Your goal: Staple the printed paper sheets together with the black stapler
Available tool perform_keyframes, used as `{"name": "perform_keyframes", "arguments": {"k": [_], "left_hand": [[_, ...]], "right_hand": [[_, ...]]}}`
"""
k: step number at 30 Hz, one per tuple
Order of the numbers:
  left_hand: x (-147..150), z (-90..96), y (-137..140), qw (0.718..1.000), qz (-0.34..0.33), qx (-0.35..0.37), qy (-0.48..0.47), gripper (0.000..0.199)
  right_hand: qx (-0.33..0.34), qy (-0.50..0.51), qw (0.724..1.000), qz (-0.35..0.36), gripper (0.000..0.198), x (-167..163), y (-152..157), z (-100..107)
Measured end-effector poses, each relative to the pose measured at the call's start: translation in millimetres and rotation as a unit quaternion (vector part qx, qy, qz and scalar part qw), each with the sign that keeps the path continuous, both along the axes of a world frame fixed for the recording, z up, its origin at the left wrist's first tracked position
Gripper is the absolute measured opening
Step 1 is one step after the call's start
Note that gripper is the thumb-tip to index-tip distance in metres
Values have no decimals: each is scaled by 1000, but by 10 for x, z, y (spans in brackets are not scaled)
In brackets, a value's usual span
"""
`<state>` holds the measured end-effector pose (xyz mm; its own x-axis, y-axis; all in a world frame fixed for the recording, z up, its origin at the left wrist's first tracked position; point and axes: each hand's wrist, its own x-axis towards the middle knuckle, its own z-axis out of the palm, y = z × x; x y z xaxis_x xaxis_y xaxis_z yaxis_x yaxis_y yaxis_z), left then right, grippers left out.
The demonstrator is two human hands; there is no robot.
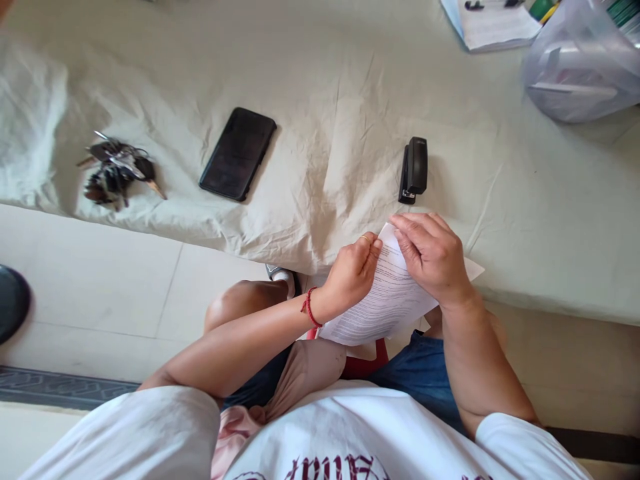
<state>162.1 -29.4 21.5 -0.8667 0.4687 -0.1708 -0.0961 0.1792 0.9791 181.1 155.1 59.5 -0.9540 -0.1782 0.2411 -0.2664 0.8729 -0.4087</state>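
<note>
Printed paper sheets (385, 300) hang tilted over my lap, with lines of text on the face toward me. My left hand (353, 273), with a red string at the wrist, pinches their upper left edge. At the top corner my right hand (433, 253) grips the same sheets between thumb and fingers; part of the paper is hidden behind it. A further white corner sticks out to the right of that hand. Just beyond the paper's top, a black stapler (415, 170) stands on the cloth-covered surface (320, 80), apart from both hands.
A black phone (238, 153) lies left of the middle, and a bunch of keys (120, 170) sits farther left near the edge. At the back right are a stack of papers (495, 27) and a translucent plastic bag (580, 73) with things inside.
</note>
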Motion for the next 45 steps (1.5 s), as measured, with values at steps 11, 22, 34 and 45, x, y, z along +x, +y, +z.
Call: {"name": "perform_keyframes", "arguments": {"k": [11,22,34,45], "left_hand": [[-2,42,7,1000,-10,1,-2,42],[-22,97,-5,999,-47,-13,-18,33],[-216,180,-110,990,-110,-84,9,31],[-336,186,-158,990,-20,-28,-137,29]], "right_hand": [[8,-41,999,21,36,17,-43,18],[-145,-136,978,-64,28,-30,40,137],[-165,-152,971,-81,28,-80,119,82],[-145,-159,972,-91,23,-76,366,42]]}}
